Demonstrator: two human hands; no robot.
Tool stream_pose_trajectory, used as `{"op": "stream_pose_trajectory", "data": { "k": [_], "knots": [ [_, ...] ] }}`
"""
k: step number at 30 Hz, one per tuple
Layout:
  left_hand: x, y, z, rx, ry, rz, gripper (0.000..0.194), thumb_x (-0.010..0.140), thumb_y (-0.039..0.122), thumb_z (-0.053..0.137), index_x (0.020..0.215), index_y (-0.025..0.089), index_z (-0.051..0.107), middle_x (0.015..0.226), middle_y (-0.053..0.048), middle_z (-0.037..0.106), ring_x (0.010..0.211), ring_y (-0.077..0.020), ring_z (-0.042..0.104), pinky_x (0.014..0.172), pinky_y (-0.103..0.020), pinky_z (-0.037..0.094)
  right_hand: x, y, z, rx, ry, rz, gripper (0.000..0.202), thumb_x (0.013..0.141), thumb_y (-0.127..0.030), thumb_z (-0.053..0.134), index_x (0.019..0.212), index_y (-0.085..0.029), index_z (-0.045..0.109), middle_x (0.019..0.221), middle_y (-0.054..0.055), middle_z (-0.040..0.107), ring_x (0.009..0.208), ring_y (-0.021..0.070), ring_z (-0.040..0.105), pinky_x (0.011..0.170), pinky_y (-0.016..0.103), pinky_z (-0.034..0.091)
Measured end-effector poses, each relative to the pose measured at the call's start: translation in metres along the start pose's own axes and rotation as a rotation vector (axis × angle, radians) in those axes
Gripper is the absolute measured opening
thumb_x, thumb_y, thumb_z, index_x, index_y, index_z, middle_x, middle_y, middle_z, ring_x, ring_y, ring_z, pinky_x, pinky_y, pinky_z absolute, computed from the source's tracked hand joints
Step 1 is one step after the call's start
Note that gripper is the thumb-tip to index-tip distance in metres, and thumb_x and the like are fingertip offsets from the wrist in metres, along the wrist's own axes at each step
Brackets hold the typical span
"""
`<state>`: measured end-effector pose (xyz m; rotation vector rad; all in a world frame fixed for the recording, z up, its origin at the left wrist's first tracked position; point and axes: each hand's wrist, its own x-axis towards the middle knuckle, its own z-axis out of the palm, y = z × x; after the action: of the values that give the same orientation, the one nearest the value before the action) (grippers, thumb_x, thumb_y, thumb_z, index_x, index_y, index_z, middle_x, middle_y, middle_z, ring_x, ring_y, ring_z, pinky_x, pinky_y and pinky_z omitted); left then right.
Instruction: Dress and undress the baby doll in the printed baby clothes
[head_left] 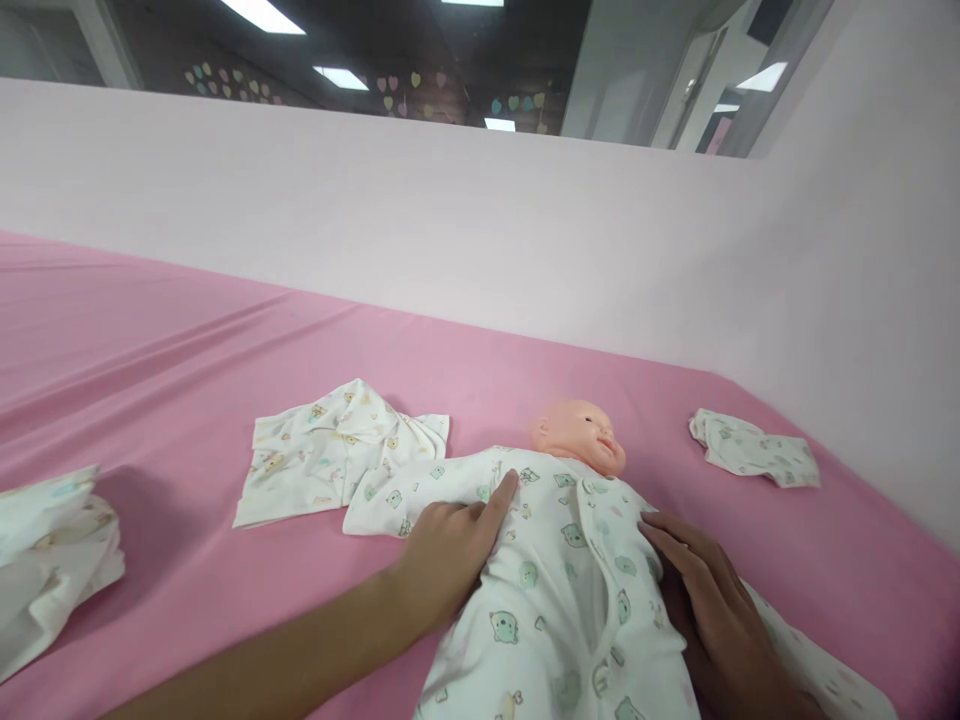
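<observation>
A baby doll (576, 432) lies on its back on a pink sheet, its head turned to the right. It wears a white romper (551, 570) printed with green bears; one sleeve stretches left, the other lies to the lower right. My left hand (454, 555) rests at the doll's armpit, one digit stretched over the chest fabric, the other fingers bent and partly hidden. Along the opposite side of the torso lies my right hand (709, 600), its fingers extended against the fabric and its thumb mostly hidden. Neither hand visibly pinches the cloth.
A folded printed baby garment (311, 455) lies left of the doll, partly beneath the sleeve. Another crumpled white cloth (56, 560) is at the left edge. A small folded printed cloth (754, 450) sits at the right. White walls (420, 220) border the pink sheet (187, 340).
</observation>
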<state>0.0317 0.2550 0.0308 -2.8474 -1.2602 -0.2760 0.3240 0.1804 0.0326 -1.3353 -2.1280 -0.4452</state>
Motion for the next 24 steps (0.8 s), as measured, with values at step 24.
{"op": "stream_pose_trajectory", "data": {
  "k": [24],
  "knots": [
    [0.0009, 0.0016, -0.0027, 0.008, -0.035, -0.011, 0.089, 0.078, 0.013, 0.048, 0.148, 0.013, -0.007, 0.083, -0.004, 0.067, 0.069, -0.0222, 0.063, 0.058, -0.033, 0.046, -0.0038, 0.0028, 0.0012, 0.020, -0.016, 0.013, 0.048, 0.092, -0.021, 0.043, 0.139, -0.022, 0.039, 0.129, 0.014, 0.049, 0.119, 0.0283, 0.050, 0.093, 0.045, 0.050]
  ]
}}
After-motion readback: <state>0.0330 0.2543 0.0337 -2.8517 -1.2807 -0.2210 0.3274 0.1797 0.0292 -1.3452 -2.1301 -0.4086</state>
